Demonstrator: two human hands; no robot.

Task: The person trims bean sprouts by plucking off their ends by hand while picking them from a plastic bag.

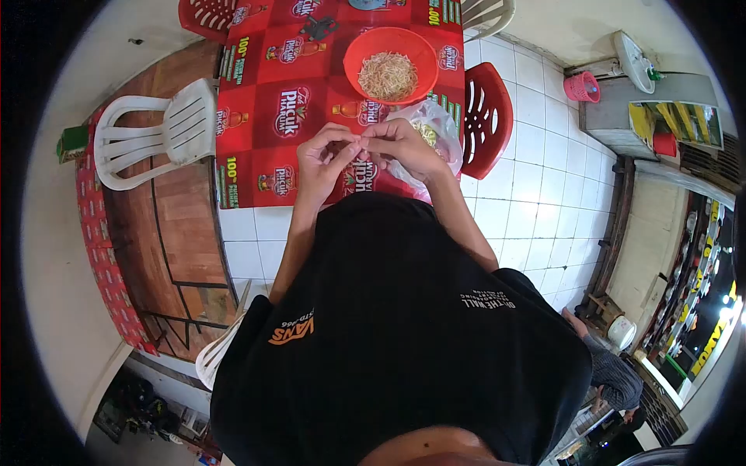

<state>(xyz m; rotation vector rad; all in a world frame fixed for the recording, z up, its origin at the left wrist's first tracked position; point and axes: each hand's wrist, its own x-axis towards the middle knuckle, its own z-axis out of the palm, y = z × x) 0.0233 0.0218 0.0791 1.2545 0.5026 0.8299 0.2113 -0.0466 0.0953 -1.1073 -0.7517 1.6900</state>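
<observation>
Both my hands are pinching: the left hand (328, 153), at nine o'clock, is pressing thumb and index fingertips together; the right hand (406, 147), at three o'clock, is doing likewise, its fingertips touching the left's. What they are holding — if anything — I cannot tell. From that junction, a red bowl (427, 59) is holding pale, thin sprouts (386, 76) at one o'clock; a plastic bag (446, 133) is lying at three o'clock, just beside my right wrist. Both are resting on the red tablecloth (260, 151).
</observation>
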